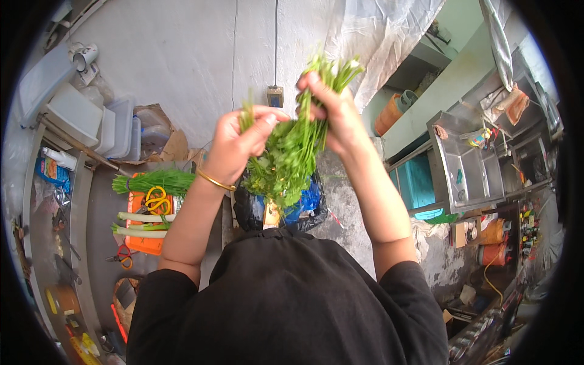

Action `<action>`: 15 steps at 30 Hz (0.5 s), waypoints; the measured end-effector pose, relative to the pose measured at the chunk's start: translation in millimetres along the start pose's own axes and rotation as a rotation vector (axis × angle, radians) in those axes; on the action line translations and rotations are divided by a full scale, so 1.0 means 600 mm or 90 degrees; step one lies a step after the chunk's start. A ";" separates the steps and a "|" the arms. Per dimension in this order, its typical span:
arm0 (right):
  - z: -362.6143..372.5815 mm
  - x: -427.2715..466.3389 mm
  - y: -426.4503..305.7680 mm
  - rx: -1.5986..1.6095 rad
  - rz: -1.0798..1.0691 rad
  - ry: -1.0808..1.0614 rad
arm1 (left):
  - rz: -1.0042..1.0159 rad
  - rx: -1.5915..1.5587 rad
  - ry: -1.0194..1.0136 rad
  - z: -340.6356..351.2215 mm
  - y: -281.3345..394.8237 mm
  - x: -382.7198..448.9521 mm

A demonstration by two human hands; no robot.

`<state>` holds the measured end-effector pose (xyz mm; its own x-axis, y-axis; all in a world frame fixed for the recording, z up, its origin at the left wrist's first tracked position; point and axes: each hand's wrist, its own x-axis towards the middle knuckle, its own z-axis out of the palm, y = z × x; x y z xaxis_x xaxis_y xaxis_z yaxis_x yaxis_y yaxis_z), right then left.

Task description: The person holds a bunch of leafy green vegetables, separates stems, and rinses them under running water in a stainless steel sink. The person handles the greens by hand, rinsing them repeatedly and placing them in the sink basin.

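My right hand (331,107) grips a bunch of leafy green herbs (292,159), which looks like cilantro or a similar herb, by its stems; the leaves hang downward. Left of the bunch, my left hand (244,143) pinches a few green stems (246,114), somewhat blurred, between thumb and fingers. A gold-coloured bangle (215,181) circles the left wrist. Beneath the leaves stands a bin lined with a black plastic bag (246,211), with blue plastic (310,200) inside it.
At left, a metal counter (100,200) holds an orange tray (145,245) with leeks (141,233), a bundle of thin green stalks (155,180) and yellow-handled scissors (157,200). Red-and-yellow-handled scissors (123,256) lie nearby. Plastic containers (121,130) stand behind. A steel sink (470,173) is at right.
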<state>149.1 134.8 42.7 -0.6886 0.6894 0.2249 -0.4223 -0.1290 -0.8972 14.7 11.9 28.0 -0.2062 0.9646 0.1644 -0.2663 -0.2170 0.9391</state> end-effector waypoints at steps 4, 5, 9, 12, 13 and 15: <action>-0.055 0.038 -0.016 0.310 0.015 -0.110 | -0.028 -0.105 -0.023 -0.029 0.027 0.004; -0.062 0.042 -0.020 0.352 0.019 -0.134 | -0.025 -0.132 -0.022 -0.036 0.030 0.004; -0.085 0.048 -0.028 0.502 0.087 -0.197 | -0.048 -0.209 -0.077 -0.050 0.031 0.002; -0.095 0.042 -0.029 0.498 0.092 -0.199 | -0.060 -0.219 -0.098 -0.048 0.031 0.002; -0.091 0.040 -0.029 0.483 0.087 -0.218 | -0.072 -0.227 -0.110 -0.047 0.028 0.002; -0.075 0.022 -0.028 0.349 0.047 -0.137 | -0.094 -0.239 -0.131 -0.044 0.020 0.004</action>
<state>173.8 178.0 43.5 -0.8074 0.5124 0.2923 -0.5724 -0.5604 -0.5987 -13.9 7.4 31.8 0.0412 0.9909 0.1285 -0.6103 -0.0769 0.7884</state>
